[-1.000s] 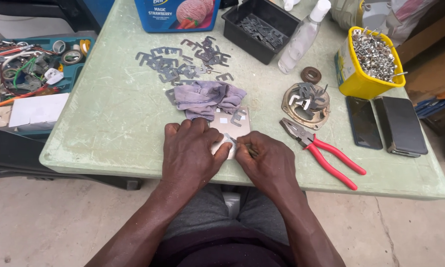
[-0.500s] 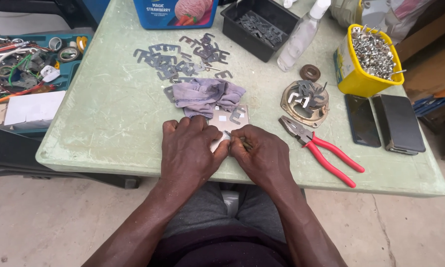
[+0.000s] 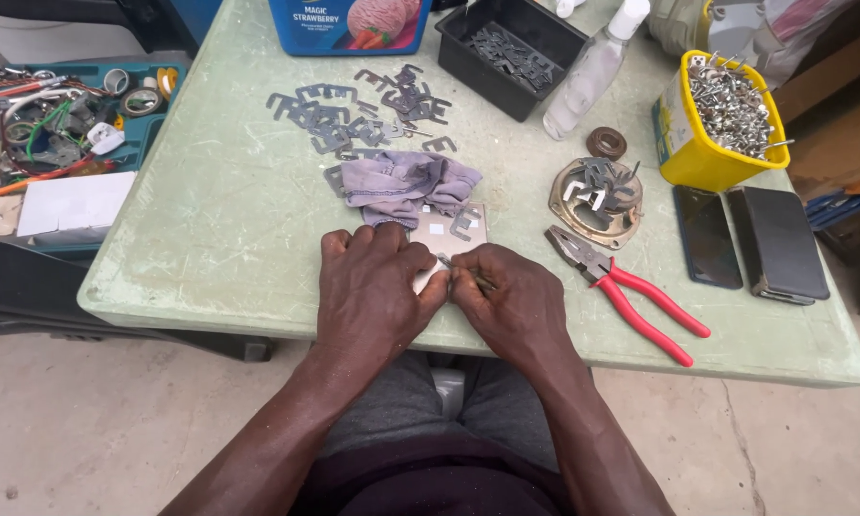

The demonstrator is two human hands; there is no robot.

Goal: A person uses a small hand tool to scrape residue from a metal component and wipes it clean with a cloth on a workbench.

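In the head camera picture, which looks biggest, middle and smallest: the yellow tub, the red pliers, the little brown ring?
1. Red pliers, longest, though nearer the camera.
2. Yellow tub.
3. Brown ring, clearly smallest.

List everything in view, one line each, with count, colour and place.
table: one, pale green, centre
metal clips: many, grey, far side
rag: one, lilac, middle
black tray: one, holds clips, far edge
clear bottle: one, beside tray
yellow tub: one, full of screws, right
brass disc: one, right of rag
pliers: one, red-handled, near right
phones: two, black, right edge
toolbox: one, teal, left
left hand: on a small plate
right hand: pinching a thin tool
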